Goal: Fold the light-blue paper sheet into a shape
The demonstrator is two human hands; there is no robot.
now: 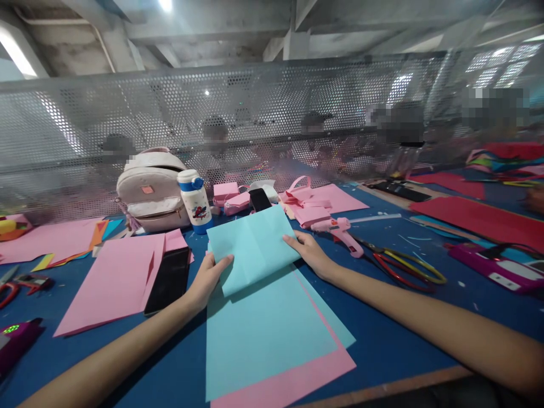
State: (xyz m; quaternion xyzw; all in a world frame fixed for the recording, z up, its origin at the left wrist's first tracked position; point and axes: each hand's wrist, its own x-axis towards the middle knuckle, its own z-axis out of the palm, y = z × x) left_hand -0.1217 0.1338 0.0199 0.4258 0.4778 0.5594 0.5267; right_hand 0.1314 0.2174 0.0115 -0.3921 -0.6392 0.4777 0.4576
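Here, both hands, left point(208, 277) and right point(309, 252), are pinching a folded blue paper point(250, 249) by its edges, lifting it clear of the table point(403, 323).

Both bare forearms are stretched forward from the lower corners of the view and angled in toward each other. The left hand point(208, 277) is held palm inward, its fingers curled and the thumb pointed to the right. The right hand point(309, 253) is laid flatter, with its fingers extended leftward and pressed down.
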